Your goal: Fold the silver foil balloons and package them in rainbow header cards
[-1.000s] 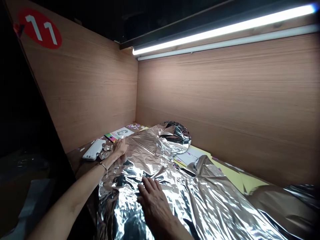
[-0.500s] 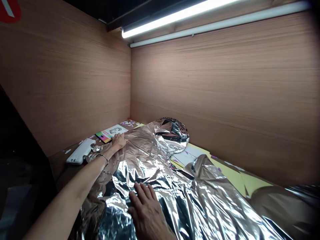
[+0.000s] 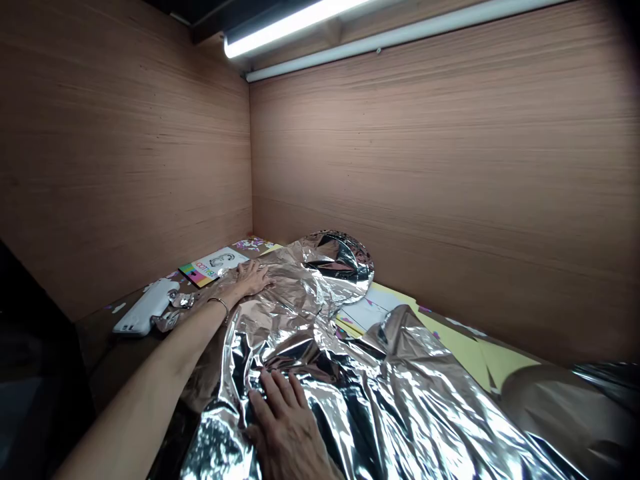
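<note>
A large, flat sheet of crinkled silver foil (image 3: 400, 393), apparently a deflated foil balloon, lies spread over the surface. Its far end is a rounded lobe (image 3: 345, 267) with dark printing along the edge. My left hand (image 3: 254, 277), wearing a thin bracelet at the wrist, reaches far out and lies flat on the foil with its fingers stretched. Closer to me, my right hand (image 3: 286, 420) rests palm down on the foil, fingers extended and a little apart. Neither hand grips anything.
A white plastic device (image 3: 147, 308) and a colourful printed card packet (image 3: 213, 265) lie left of the foil. Yellow sheets (image 3: 457, 347), a white paper (image 3: 373, 308) and purple scraps (image 3: 253, 244) lie behind. Wooden panels (image 3: 425, 167) enclose the space beneath a lit tube lamp (image 3: 300, 27).
My left hand has slid right across the foil, away from the card packet, and flattened out. My right hand stays flat in nearly the same place. The view has shifted slightly.
</note>
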Demonstrator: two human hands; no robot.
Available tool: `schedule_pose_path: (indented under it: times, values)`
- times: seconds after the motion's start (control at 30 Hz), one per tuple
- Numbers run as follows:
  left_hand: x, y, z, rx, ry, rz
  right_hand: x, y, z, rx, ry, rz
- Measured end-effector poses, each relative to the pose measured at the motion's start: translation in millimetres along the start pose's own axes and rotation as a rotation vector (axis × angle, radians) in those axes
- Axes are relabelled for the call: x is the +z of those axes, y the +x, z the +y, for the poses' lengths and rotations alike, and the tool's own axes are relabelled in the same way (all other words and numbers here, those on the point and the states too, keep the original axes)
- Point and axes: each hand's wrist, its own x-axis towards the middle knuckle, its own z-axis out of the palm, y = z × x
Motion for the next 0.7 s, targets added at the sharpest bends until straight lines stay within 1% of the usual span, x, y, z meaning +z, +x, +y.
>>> schedule_pose_path:
  times: [0.1, 0.17, 0.27, 0.33, 0.4, 0.5, 0.6, 0.7]
  values:
    - [3.9, 3.9, 5.4, 0.012, 0.001, 0.003, 6.1, 0.4, 4.2, -0.025, -0.03, 0.01]
    - [3.1, 6.6, 7.7, -0.002, 0.0, 0.024, 9.6, 0.5, 7.4, -0.044, -0.043, 0.036]
    - [-3.2, 12.3, 9.5, -0.037, -0.003, 0.054, 12.0, 0.5, 9.9, -0.073, -0.058, 0.045]
    - [-9.8, 18.2, 9.8, -0.076, -0.006, 0.061, 11.7, 0.3, 9.2, -0.055, -0.049, 0.055]
    - [-16.6, 25.4, 10.0, -0.129, -0.015, 0.046, 11.0, 0.0, 7.7, -0.024, -0.022, 0.086]
    - [-24.1, 34.7, 12.1, -0.195, -0.06, -0.02, 11.6, -0.1, 6.4, -0.008, 0.004, 0.105]
    - [-26.0, 37.1, 17.3, -0.213, -0.139, -0.065, 12.9, 0.1, 6.6, 0.004, 0.013, 0.093]
    - [-25.4, 34.2, 23.3, -0.201, -0.225, -0.067, 10.1, 0.2, 5.0, 0.023, 0.036, 0.085]
